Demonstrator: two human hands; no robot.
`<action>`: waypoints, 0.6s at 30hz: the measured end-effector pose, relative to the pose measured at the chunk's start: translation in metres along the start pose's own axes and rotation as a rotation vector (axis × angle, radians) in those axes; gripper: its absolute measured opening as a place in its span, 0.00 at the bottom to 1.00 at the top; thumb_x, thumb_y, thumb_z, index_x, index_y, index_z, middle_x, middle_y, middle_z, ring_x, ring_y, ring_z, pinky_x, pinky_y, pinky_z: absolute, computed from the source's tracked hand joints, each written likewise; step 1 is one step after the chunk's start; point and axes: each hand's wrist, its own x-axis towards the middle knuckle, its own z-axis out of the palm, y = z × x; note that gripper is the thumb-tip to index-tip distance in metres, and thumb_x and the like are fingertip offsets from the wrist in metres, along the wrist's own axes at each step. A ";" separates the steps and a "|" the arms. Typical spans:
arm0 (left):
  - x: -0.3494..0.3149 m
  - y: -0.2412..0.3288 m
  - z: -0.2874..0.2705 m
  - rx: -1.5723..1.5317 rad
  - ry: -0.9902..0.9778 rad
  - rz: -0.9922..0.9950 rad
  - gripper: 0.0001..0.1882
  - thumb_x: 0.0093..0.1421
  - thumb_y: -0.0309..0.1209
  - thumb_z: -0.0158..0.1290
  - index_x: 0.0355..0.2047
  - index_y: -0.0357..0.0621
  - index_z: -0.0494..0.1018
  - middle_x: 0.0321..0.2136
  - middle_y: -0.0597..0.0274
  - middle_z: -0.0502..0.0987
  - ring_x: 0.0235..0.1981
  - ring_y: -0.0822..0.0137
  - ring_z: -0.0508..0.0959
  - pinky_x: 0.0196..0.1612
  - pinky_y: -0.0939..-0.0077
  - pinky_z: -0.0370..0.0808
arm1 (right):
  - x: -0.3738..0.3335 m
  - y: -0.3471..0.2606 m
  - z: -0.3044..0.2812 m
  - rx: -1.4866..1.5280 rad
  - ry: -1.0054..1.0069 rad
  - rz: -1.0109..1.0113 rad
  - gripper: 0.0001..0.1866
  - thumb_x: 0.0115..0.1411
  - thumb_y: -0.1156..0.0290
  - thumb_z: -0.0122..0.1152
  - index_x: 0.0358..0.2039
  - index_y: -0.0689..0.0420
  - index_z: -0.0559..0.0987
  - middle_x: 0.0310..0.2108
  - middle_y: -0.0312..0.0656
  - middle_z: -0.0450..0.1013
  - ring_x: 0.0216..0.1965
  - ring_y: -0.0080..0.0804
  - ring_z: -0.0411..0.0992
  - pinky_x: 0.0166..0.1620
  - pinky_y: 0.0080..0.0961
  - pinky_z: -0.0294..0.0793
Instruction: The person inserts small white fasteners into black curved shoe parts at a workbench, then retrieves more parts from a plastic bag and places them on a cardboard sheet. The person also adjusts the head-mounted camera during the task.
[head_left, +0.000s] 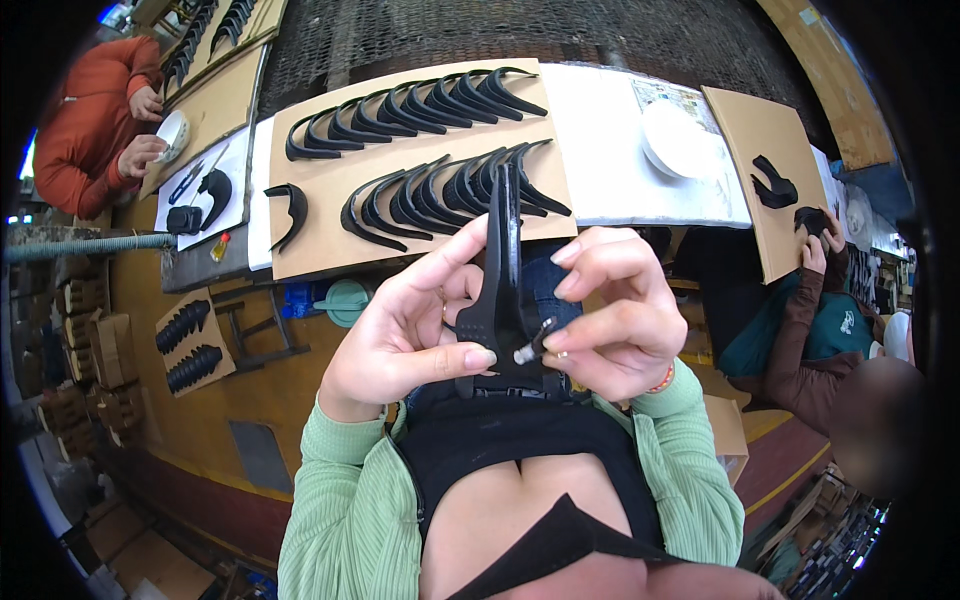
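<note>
At the left a co-worker in a red-orange sleeve (100, 130) holds a white bowl (174, 135), and next along the surface (258, 220) a cardboard sheet (310, 210) bears two rows of curved black parts, with one C-shaped black part (292, 215) apart at its left edge. In front of the sheet, the left hand (415, 320) grips a long black piece (506, 245) upright between thumb and fingers, while the right hand (620, 315), thumb and fingers pinched together, holds a small pale-tipped object (528, 352) close beside the piece's lower end, whether touching I cannot tell. Further right come a round white dish (678, 140) and a second cardboard sheet (738, 165) with a forked black part (773, 184), near another co-worker's brown sleeve (797, 312)
</note>
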 end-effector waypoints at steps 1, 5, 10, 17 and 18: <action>0.001 -0.001 0.000 -0.019 -0.026 -0.004 0.45 0.49 0.13 0.56 0.65 0.36 0.46 0.52 0.56 0.66 0.47 0.71 0.69 0.44 0.79 0.75 | 0.000 0.001 0.001 -0.016 0.041 -0.005 0.11 0.38 0.80 0.69 0.26 0.57 0.80 0.37 0.44 0.68 0.40 0.39 0.69 0.46 0.36 0.70; 0.002 -0.006 -0.002 -0.118 -0.175 0.011 0.44 0.49 0.09 0.53 0.65 0.37 0.45 0.57 0.52 0.61 0.51 0.66 0.69 0.46 0.75 0.76 | 0.003 0.007 0.005 -0.061 0.177 0.003 0.11 0.40 0.81 0.69 0.27 0.59 0.79 0.38 0.46 0.68 0.41 0.38 0.69 0.47 0.36 0.70; 0.001 -0.013 -0.003 -0.203 -0.261 0.000 0.45 0.49 0.09 0.52 0.65 0.36 0.44 0.58 0.50 0.61 0.54 0.63 0.67 0.50 0.72 0.74 | 0.006 0.022 0.008 -0.044 0.377 0.045 0.09 0.47 0.82 0.66 0.30 0.61 0.77 0.40 0.47 0.67 0.44 0.35 0.67 0.49 0.31 0.66; -0.002 -0.015 -0.001 -0.186 -0.110 -0.063 0.42 0.42 0.12 0.58 0.59 0.31 0.55 0.53 0.42 0.66 0.46 0.63 0.75 0.44 0.77 0.76 | 0.008 0.040 0.006 0.367 0.580 0.258 0.04 0.56 0.82 0.57 0.33 0.62 0.75 0.45 0.43 0.66 0.47 0.28 0.65 0.52 0.27 0.64; 0.000 -0.013 -0.005 -0.148 -0.101 -0.072 0.39 0.42 0.14 0.59 0.57 0.29 0.58 0.51 0.44 0.68 0.45 0.63 0.75 0.44 0.77 0.76 | 0.007 0.039 0.001 0.424 0.595 0.280 0.05 0.57 0.82 0.55 0.34 0.62 0.75 0.46 0.44 0.66 0.48 0.30 0.66 0.54 0.29 0.62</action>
